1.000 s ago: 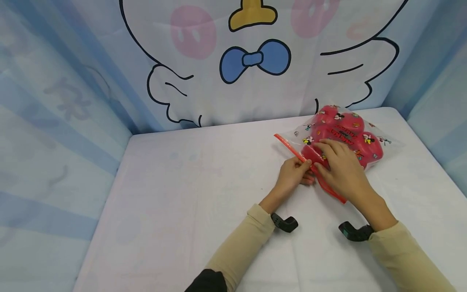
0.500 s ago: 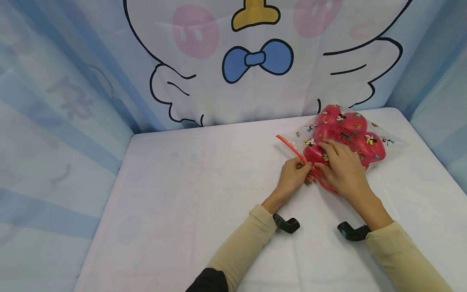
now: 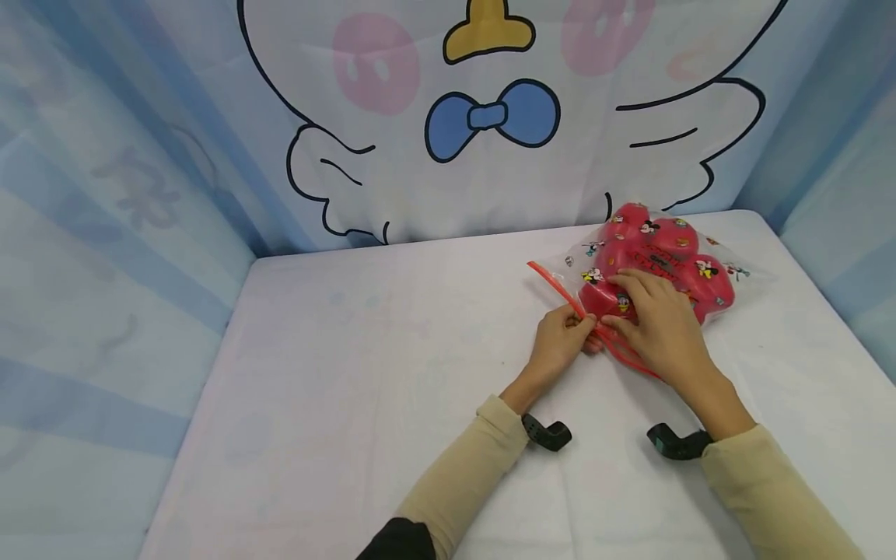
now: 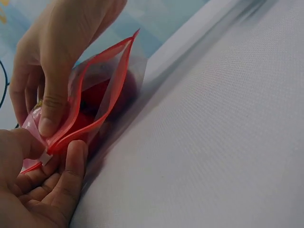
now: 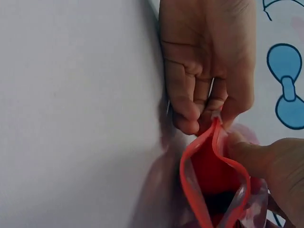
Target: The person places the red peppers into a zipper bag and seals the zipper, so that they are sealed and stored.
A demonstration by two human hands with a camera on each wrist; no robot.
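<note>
A clear zip bag [image 3: 570, 268] printed with small cartoon figures lies at the table's back right, with several red rounded objects [image 3: 708, 286] inside. Its red zip strip [image 3: 547, 278] runs along the near left side. My left hand [image 3: 556, 342] pinches this strip between thumb and fingers, at a small white slider [image 4: 46, 158]. On the bag's upper face my right hand [image 3: 661, 330] grips the plastic with bent fingers, its thumb [image 5: 249, 154] right beside the strip. Past the slider, the two red edges part into a gap that shows red contents.
A white cloth covers the table [image 3: 350, 373]. Behind it hangs a curtain [image 3: 490, 187] with a cartoon figure and a blue bow tie. Blue-and-white curtains [image 3: 105, 311] stand along both sides. A black device [image 3: 549, 433] sits on each wrist.
The red edges near the right hand have spread apart, and the strip's lower end has shifted slightly. Both hands have stayed almost in place on the bag.
</note>
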